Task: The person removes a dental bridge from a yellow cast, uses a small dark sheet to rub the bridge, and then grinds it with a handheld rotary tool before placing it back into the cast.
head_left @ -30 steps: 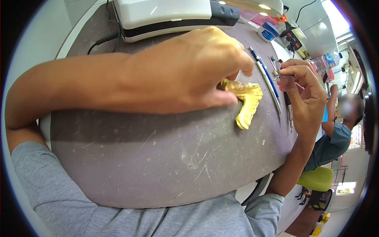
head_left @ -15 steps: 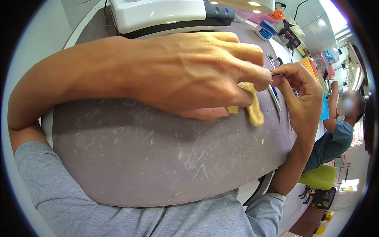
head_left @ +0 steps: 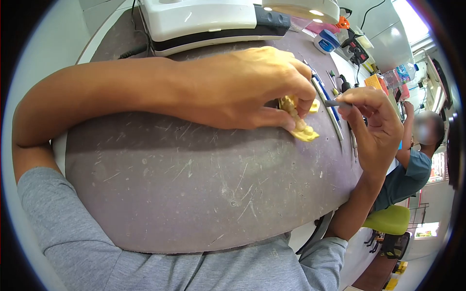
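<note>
My left hand (head_left: 257, 87) reaches across the worktop with its thumb and fingers closed round a yellow dental cast (head_left: 305, 133). A row of pale teeth shows along the cast, and part of it is hidden under my fingers. Just beyond it lies a second yellow piece (head_left: 315, 105), partly covered by the hand. Off to the right, my right hand (head_left: 371, 123) pinches a small dark grey strip (head_left: 335, 103) between thumb and forefinger. The strip points left toward the cast, apart from it.
Slim pen-like tools (head_left: 326, 99) lie between my hands. A white machine (head_left: 204, 19) stands at the back, beside a round lamp (head_left: 310, 7). A blue-lidded jar (head_left: 326, 42) and a plastic bottle (head_left: 399, 75) are at right. Another person (head_left: 412, 165) sits beyond.
My left fingers have come away from my right fingertips and closed on the dental cast. My right hand has shifted slightly down and right, and the grey strip shows more fully.
</note>
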`<state>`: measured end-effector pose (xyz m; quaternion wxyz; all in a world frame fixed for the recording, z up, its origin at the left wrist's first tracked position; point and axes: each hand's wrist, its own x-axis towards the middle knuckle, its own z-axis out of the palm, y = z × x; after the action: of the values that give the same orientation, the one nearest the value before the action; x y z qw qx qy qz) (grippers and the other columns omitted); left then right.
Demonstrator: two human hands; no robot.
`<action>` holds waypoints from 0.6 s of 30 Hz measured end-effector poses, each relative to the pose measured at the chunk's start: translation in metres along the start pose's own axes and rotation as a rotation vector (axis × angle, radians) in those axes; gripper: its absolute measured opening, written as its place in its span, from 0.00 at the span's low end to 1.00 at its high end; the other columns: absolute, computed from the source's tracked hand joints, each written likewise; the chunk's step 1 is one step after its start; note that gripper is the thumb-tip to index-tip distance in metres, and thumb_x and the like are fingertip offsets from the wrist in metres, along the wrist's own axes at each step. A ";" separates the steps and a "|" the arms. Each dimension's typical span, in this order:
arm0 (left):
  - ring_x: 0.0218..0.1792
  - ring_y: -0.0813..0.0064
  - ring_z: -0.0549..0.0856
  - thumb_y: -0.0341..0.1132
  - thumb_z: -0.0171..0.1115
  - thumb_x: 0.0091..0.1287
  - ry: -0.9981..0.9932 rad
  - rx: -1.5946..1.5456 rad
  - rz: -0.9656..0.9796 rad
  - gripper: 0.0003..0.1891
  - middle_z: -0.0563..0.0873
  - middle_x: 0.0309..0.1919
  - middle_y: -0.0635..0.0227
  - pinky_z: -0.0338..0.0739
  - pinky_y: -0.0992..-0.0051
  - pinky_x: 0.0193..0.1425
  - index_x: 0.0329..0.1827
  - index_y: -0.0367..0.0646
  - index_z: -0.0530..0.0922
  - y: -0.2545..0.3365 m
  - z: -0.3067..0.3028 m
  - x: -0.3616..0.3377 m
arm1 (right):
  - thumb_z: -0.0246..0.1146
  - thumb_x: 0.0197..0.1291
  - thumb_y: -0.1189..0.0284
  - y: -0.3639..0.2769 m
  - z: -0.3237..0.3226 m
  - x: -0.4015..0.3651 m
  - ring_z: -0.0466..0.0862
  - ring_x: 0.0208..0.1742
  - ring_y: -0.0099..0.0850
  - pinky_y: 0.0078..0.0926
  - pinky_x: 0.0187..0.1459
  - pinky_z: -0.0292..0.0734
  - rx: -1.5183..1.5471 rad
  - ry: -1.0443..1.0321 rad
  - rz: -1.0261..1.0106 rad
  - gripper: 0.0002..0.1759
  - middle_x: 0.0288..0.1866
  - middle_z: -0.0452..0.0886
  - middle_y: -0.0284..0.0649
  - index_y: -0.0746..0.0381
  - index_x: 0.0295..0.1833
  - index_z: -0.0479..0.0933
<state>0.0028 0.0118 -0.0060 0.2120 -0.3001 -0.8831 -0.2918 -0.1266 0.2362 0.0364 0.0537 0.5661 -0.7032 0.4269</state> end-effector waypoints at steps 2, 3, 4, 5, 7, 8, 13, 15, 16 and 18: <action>0.52 0.57 0.82 0.36 0.72 0.65 0.021 0.003 -0.047 0.10 0.85 0.45 0.60 0.75 0.60 0.59 0.42 0.40 0.82 0.005 0.005 0.002 | 0.68 0.56 0.89 0.003 -0.002 0.001 0.87 0.42 0.27 0.23 0.46 0.81 0.002 -0.081 -0.155 0.09 0.41 0.88 0.41 0.67 0.41 0.84; 0.52 0.57 0.83 0.36 0.71 0.66 0.054 -0.015 -0.064 0.09 0.85 0.44 0.59 0.76 0.60 0.59 0.41 0.40 0.83 0.006 0.007 0.002 | 0.68 0.56 0.89 0.002 -0.002 0.003 0.87 0.42 0.27 0.23 0.46 0.81 0.000 -0.084 -0.154 0.09 0.41 0.88 0.41 0.67 0.41 0.84; 0.52 0.57 0.83 0.36 0.70 0.66 0.086 -0.033 -0.080 0.09 0.86 0.43 0.59 0.76 0.60 0.59 0.40 0.39 0.84 0.007 0.008 0.002 | 0.69 0.55 0.89 0.000 -0.002 0.004 0.87 0.42 0.28 0.24 0.45 0.81 -0.032 -0.129 -0.220 0.09 0.41 0.88 0.42 0.67 0.40 0.85; 0.52 0.57 0.83 0.36 0.70 0.66 0.089 -0.034 -0.078 0.09 0.86 0.43 0.59 0.76 0.60 0.59 0.40 0.39 0.84 0.008 0.008 0.002 | 0.70 0.53 0.89 -0.002 -0.002 0.005 0.88 0.42 0.30 0.25 0.44 0.81 -0.064 -0.174 -0.287 0.10 0.40 0.88 0.42 0.66 0.39 0.85; 0.51 0.57 0.84 0.35 0.70 0.66 0.082 -0.058 -0.138 0.08 0.86 0.41 0.59 0.77 0.60 0.58 0.39 0.39 0.85 0.007 0.007 0.001 | 0.70 0.52 0.88 -0.003 -0.002 0.005 0.88 0.41 0.30 0.25 0.43 0.81 -0.087 -0.187 -0.304 0.10 0.40 0.88 0.43 0.65 0.39 0.85; 0.51 0.57 0.84 0.35 0.70 0.66 0.084 -0.058 -0.137 0.08 0.86 0.41 0.59 0.77 0.60 0.58 0.39 0.39 0.85 0.006 0.008 0.001 | 0.71 0.50 0.88 -0.004 -0.002 0.005 0.88 0.41 0.31 0.25 0.43 0.80 -0.105 -0.197 -0.322 0.10 0.40 0.88 0.43 0.65 0.38 0.86; 0.49 0.56 0.85 0.35 0.70 0.65 0.160 0.032 0.008 0.07 0.87 0.40 0.58 0.77 0.60 0.59 0.39 0.39 0.87 -0.003 0.015 0.006 | 0.71 0.50 0.87 0.000 -0.006 0.006 0.87 0.40 0.30 0.25 0.42 0.80 -0.134 -0.245 -0.302 0.10 0.39 0.88 0.42 0.64 0.38 0.86; 0.49 0.56 0.85 0.35 0.70 0.65 0.148 0.019 -0.009 0.07 0.87 0.40 0.59 0.77 0.60 0.59 0.38 0.39 0.87 -0.005 0.015 0.007 | 0.72 0.49 0.87 0.001 -0.009 0.007 0.87 0.40 0.30 0.25 0.42 0.80 -0.140 -0.261 -0.290 0.10 0.39 0.87 0.41 0.64 0.38 0.86; 0.50 0.57 0.85 0.35 0.70 0.65 0.135 0.008 -0.025 0.07 0.87 0.40 0.60 0.77 0.60 0.59 0.38 0.39 0.87 -0.005 0.016 0.008 | 0.72 0.49 0.87 0.001 -0.010 0.007 0.87 0.40 0.30 0.25 0.41 0.80 -0.145 -0.268 -0.274 0.10 0.39 0.87 0.41 0.64 0.37 0.86; 0.49 0.57 0.85 0.35 0.70 0.64 0.139 0.013 -0.015 0.07 0.87 0.40 0.61 0.77 0.60 0.59 0.38 0.40 0.87 -0.004 0.017 0.010 | 0.72 0.49 0.87 0.000 -0.013 0.008 0.87 0.40 0.30 0.25 0.41 0.80 -0.154 -0.280 -0.258 0.10 0.39 0.87 0.41 0.64 0.37 0.86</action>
<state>-0.0103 0.0238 -0.0145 0.2728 -0.2712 -0.8702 -0.3078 -0.1348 0.2388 0.0487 0.0530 0.6993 -0.6561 0.2786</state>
